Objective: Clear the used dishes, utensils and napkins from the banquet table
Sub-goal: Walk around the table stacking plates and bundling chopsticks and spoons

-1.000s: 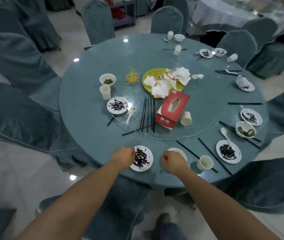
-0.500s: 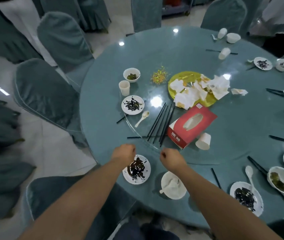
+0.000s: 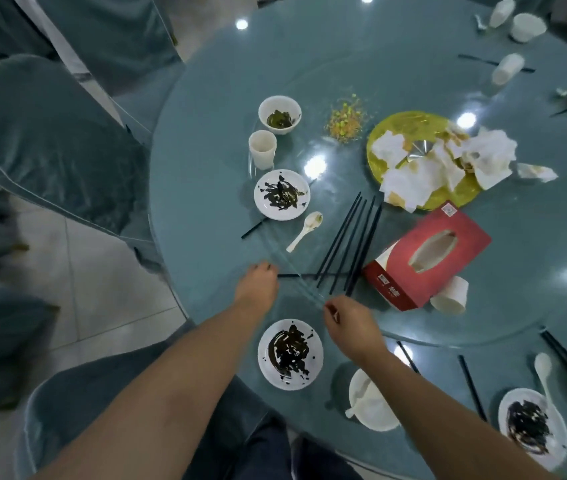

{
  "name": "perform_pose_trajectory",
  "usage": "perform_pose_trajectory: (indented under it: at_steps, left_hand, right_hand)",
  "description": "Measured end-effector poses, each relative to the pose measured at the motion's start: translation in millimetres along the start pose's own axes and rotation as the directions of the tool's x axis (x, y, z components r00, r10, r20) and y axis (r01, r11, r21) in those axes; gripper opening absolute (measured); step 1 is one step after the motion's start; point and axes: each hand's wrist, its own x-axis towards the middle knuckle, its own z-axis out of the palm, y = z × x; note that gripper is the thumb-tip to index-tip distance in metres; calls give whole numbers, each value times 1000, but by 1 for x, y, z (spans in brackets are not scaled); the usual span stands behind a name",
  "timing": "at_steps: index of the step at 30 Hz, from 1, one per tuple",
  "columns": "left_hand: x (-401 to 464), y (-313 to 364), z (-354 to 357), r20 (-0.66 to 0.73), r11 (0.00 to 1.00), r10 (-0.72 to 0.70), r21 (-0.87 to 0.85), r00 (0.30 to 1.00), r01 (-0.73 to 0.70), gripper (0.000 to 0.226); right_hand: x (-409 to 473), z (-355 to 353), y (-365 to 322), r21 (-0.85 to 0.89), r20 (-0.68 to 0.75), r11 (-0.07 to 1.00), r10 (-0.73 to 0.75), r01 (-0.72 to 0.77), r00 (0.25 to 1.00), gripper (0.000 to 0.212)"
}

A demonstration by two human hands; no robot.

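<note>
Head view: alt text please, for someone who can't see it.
Two bare hands, the left hand and right hand, reach over a round teal table toward loose black chopsticks. Around them lie sauce-smeared plates, a red tissue box and a yellow plate piled with napkins.

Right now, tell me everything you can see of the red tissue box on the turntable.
The red tissue box is a cardboard carton, red on top with a paler near end bearing small print. Its oval top slot shows white tissue inside. It lies flat and askew on the glass turntable, near its front edge. A tipped white paper cup lies against its near corner; black chopsticks lie just left. Neither hand touches it.
</note>
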Motion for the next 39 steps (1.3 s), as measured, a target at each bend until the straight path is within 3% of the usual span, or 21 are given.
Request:
perform_pose_trajectory:
  at_steps: [6,16,21,28,35,39]
  left_hand:
    - [17,-34,9,-34,982,151,124,988,-146,22]
    - [55,-88,-22,-157,994,81,84,984,-69,28]
    - [72,-83,-34,-162,998,57,-11,985,-60,52]
    - [89,-78,-36,-164,991,125,68,979,-116,30]
    - [57,-94,-28,-126,988,25,153,992,-5,29]
    - [19,-114,-19,-43,990,-97,103,994,101,28]
  right_hand:
    - [22,17,-24,-16,-15,997,-82,82,997,17]
    - [49,20,-50,-34,-34,993,-113,112,993,11]
    - [47,17,-49,-24,-46,994,-110,109,993,12]
    - [42,20,-46,-16,-66,995,-102,101,993,12]
    - [41,40,-59,5,-7,993,-115,115,993,14]
    - [44,58,-72,12,113,993,-114,113,987,13]
